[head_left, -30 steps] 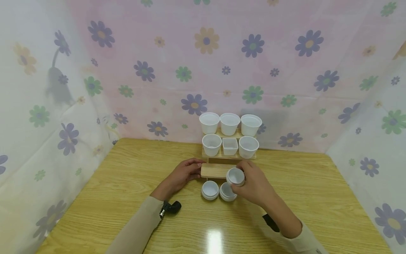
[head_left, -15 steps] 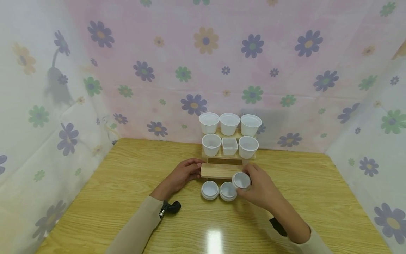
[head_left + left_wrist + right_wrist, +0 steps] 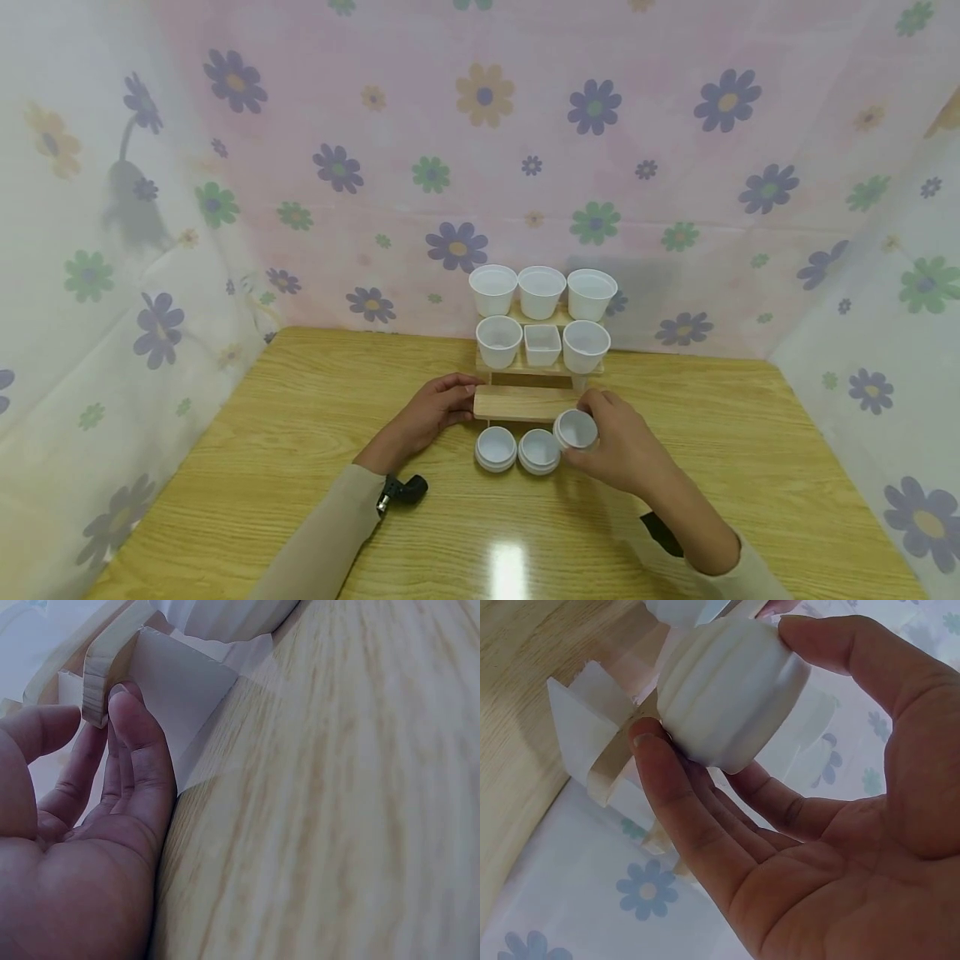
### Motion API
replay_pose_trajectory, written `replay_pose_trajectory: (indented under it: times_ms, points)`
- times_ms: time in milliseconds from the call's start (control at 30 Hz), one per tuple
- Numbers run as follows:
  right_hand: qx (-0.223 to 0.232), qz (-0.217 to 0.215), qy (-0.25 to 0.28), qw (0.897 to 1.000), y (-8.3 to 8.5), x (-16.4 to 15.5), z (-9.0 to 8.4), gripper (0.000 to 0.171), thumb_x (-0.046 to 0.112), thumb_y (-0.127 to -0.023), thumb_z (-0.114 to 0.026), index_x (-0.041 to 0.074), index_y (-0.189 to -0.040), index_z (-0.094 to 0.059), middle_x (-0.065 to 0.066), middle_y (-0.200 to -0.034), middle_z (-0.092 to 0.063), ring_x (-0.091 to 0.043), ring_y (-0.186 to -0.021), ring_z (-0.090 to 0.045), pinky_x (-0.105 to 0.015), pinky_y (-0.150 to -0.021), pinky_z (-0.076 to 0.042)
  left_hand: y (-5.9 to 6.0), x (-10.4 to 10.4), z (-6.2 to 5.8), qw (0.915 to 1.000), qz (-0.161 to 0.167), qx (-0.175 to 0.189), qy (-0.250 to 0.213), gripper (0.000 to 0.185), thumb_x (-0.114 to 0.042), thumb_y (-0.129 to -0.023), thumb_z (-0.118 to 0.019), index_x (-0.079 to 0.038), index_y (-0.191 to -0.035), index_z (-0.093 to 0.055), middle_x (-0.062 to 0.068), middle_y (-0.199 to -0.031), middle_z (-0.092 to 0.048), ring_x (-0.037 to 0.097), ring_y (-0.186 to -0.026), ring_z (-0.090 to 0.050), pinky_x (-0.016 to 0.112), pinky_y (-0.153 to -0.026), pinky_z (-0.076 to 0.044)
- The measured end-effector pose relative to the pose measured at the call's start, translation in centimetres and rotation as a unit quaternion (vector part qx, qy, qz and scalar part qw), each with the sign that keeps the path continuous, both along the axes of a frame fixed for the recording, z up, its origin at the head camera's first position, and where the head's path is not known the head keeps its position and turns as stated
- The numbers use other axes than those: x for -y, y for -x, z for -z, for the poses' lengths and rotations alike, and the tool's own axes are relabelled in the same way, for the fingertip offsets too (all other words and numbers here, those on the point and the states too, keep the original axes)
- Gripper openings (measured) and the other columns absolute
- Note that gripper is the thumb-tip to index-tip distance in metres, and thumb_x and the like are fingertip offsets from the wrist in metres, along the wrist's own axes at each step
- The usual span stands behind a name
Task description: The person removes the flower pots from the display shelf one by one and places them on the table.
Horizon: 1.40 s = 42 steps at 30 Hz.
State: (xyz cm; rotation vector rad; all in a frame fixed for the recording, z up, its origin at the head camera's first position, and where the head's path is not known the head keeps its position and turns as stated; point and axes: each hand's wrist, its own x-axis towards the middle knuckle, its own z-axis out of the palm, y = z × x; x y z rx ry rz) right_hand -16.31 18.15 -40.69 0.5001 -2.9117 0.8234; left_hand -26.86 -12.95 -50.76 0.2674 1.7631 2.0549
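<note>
Holding a small white jar (image 3: 577,430) in its fingers just above the desk (image 3: 300,433), the right hand (image 3: 622,450) should lower it level beside two jars (image 3: 517,450); left hand (image 3: 427,412) steadies the wooden stand (image 3: 517,402).

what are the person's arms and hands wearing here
Both hands are bare: the left hand and the right hand have no gloves or rings on the fingers. Each arm is covered by a long beige sleeve reaching the wrist. A small black camera is strapped at the left wrist, and a dark strap shows at the right wrist.
</note>
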Motion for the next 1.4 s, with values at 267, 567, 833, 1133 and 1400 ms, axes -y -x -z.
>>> replay_pose_trajectory:
  times_ms: [267,567,833,1133,1400]
  points:
    - [0.007,-0.006,-0.014,1.0,-0.13,-0.26,-0.19,0.047,0.019,-0.077,-0.093,0.004,-0.111,-0.064,-0.01,-0.103,-0.065,-0.021,-0.088,-0.061,-0.04,-0.073,-0.055,0.11,-0.03,0.02,1.0,0.003,-0.002,0.001,0.034,-0.018,-0.112,-0.055,0.0,-0.139,-0.062,0.005,-0.12,-0.07,0.016,-0.1,-0.068,0.027,-0.084,-0.059]
    - [0.027,0.005,-0.033,0.999,-0.1,-0.18,-0.39,0.047,0.019,-0.078,-0.091,0.003,-0.112,-0.063,-0.011,-0.103,-0.065,-0.023,-0.087,-0.062,-0.04,-0.072,-0.055,0.09,0.11,-0.05,1.0,0.004,-0.006,-0.003,0.034,-0.019,-0.112,-0.056,0.0,-0.139,-0.062,0.005,-0.119,-0.07,0.015,-0.099,-0.068,0.027,-0.084,-0.059]
    - [0.054,0.01,-0.041,0.998,-0.11,-0.24,-0.46,0.049,0.018,-0.077,-0.091,0.002,-0.114,-0.062,-0.012,-0.103,-0.064,-0.024,-0.087,-0.061,-0.04,-0.071,-0.056,0.09,0.04,0.03,1.0,0.003,-0.002,-0.003,0.034,-0.018,-0.111,-0.056,0.0,-0.139,-0.062,0.005,-0.118,-0.071,0.016,-0.098,-0.068,0.027,-0.083,-0.059]
    - [0.063,0.016,-0.042,0.997,-0.06,-0.27,-0.16,0.048,0.014,-0.075,-0.091,0.002,-0.11,-0.061,-0.011,-0.098,-0.062,-0.024,-0.083,-0.06,-0.038,-0.069,-0.054,0.07,0.1,0.03,1.0,0.006,-0.003,0.001,0.035,-0.019,-0.112,-0.055,0.001,-0.14,-0.061,0.006,-0.12,-0.07,0.016,-0.099,-0.068,0.027,-0.084,-0.059]
    - [0.063,0.016,-0.049,0.997,-0.1,-0.29,0.17,0.049,0.013,-0.072,-0.092,0.002,-0.107,-0.06,-0.011,-0.095,-0.062,-0.023,-0.08,-0.06,-0.038,-0.067,-0.053,-0.03,0.12,-0.14,1.0,0.008,-0.002,0.0,0.035,-0.019,-0.112,-0.055,0.0,-0.141,-0.061,0.005,-0.119,-0.07,0.015,-0.099,-0.068,0.027,-0.084,-0.059]
